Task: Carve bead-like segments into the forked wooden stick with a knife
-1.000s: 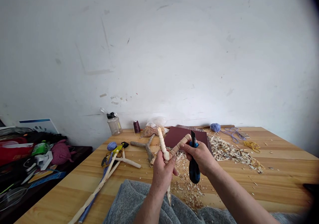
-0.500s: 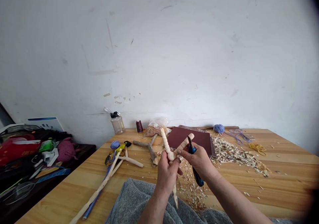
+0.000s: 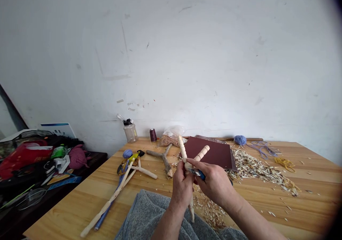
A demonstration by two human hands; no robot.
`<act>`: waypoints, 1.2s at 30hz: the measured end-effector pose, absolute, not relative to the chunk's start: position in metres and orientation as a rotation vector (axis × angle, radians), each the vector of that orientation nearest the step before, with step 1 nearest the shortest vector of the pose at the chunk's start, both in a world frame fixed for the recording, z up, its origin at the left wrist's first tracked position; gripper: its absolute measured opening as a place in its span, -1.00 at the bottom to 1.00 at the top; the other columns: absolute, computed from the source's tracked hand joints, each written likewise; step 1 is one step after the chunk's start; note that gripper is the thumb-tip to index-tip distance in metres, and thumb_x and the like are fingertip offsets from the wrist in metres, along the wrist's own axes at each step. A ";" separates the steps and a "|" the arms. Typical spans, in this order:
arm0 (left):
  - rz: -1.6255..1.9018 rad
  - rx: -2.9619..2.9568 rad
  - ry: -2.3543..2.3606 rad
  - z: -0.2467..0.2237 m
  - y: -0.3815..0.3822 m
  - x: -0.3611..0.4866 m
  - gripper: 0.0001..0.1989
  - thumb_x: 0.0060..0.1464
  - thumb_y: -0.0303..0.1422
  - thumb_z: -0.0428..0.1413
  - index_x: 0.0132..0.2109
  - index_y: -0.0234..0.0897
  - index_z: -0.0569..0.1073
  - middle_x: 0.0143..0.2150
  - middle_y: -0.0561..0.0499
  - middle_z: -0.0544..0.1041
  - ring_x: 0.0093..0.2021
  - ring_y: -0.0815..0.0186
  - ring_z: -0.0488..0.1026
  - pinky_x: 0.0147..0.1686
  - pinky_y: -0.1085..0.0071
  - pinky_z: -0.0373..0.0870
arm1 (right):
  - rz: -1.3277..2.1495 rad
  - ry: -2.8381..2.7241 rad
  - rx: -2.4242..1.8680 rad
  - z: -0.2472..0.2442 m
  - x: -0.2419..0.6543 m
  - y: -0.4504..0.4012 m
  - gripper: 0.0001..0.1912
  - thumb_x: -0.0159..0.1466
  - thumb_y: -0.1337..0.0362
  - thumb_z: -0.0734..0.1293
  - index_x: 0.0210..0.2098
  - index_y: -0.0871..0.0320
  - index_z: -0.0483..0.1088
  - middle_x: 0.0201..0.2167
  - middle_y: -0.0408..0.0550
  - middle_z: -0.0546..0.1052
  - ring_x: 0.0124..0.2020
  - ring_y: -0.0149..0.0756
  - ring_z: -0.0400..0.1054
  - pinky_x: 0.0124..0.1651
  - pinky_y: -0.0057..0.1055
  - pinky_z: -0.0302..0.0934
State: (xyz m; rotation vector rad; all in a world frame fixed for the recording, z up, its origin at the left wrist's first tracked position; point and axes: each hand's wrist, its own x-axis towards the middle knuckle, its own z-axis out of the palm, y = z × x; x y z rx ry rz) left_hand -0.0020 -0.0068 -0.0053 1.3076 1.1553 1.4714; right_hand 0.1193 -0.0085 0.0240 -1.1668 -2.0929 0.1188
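Observation:
My left hand (image 3: 182,184) is wrapped round the fork of a peeled, Y-shaped branch (image 3: 182,148). Rings are cut into both of its upper arms, and its pointed lower end sticks out below over the grey towel (image 3: 144,211). In my right hand (image 3: 215,183) is a blue-and-black utility knife (image 3: 199,174), its front end laid against the wood near the fork. The fingers hide much of the blade and the joint of the branch.
Wood shavings (image 3: 262,168) lie heaped to the right, beside dark red sandpaper sheets (image 3: 213,154). An unpeeled forked branch (image 3: 162,157), peeled sticks (image 3: 114,195), a bottle (image 3: 130,132), a thread spool (image 3: 153,135) and blue yarn (image 3: 239,140) are on the table.
The knife has swung from upright beside the right arm of the branch down to the fork. My right hand has turned over and moved closer to my left. The view has shifted slightly left.

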 end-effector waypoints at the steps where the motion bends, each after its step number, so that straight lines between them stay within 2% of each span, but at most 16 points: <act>1: 1.472 1.303 1.154 -0.005 -0.007 -0.002 -0.86 0.00 -0.38 0.03 -0.23 -0.26 0.33 -0.55 0.18 0.28 -0.68 0.55 0.18 -0.65 0.60 0.19 | 0.113 -2.099 -1.178 0.025 0.119 -0.009 -0.47 0.09 0.42 0.19 0.04 -0.03 0.33 -0.27 -0.09 0.57 -0.31 -0.26 0.45 -0.31 -0.43 0.22; 12: 1.460 1.384 1.186 -0.007 -0.008 -0.003 -0.76 -0.03 -0.46 0.00 -0.15 -0.25 0.37 -0.53 0.15 0.32 -0.64 0.49 0.19 -0.59 0.55 0.22 | 0.093 -2.089 -1.180 0.025 0.120 -0.009 -0.42 0.08 0.44 0.19 0.10 -0.02 0.28 -0.23 -0.11 0.56 -0.29 -0.26 0.45 -0.30 -0.43 0.23; 18: 1.477 1.437 1.145 -0.005 -0.011 -0.001 -0.81 -0.02 -0.43 0.02 -0.19 -0.27 0.39 -0.50 0.10 0.35 -0.54 0.43 0.26 -0.54 0.54 0.22 | 0.076 -2.062 -1.219 0.027 0.121 -0.009 -0.39 0.09 0.42 0.21 0.14 -0.03 0.23 -0.21 -0.13 0.55 -0.31 -0.27 0.45 -0.33 -0.44 0.24; 25: 1.477 1.495 1.175 -0.004 -0.011 0.001 -0.90 0.01 -0.37 0.04 -0.28 -0.26 0.36 -0.54 0.13 0.32 -0.55 0.42 0.26 -0.54 0.53 0.17 | 0.048 -2.037 -1.260 0.028 0.122 -0.009 -0.38 0.11 0.40 0.20 0.16 -0.06 0.20 -0.21 -0.14 0.56 -0.35 -0.28 0.45 -0.37 -0.44 0.24; 30: 1.473 1.564 1.210 -0.006 -0.011 0.001 -0.92 0.03 -0.33 0.04 -0.34 -0.24 0.32 -0.55 0.15 0.32 -0.54 0.43 0.24 -0.50 0.53 0.15 | -0.008 -2.035 -1.284 0.029 0.124 -0.008 -0.32 0.07 0.42 0.20 0.18 -0.07 0.17 -0.28 -0.14 0.57 -0.41 -0.31 0.44 -0.42 -0.47 0.22; 36: 1.430 1.646 1.200 -0.008 -0.012 0.001 -0.91 0.05 -0.32 0.04 -0.30 -0.23 0.31 -0.49 0.12 0.34 -0.48 0.40 0.25 -0.48 0.53 0.14 | -0.049 -1.998 -1.318 0.032 0.127 -0.008 -0.40 0.12 0.37 0.18 0.18 -0.02 0.19 -0.43 -0.13 0.55 -0.51 -0.34 0.39 -0.48 -0.50 0.15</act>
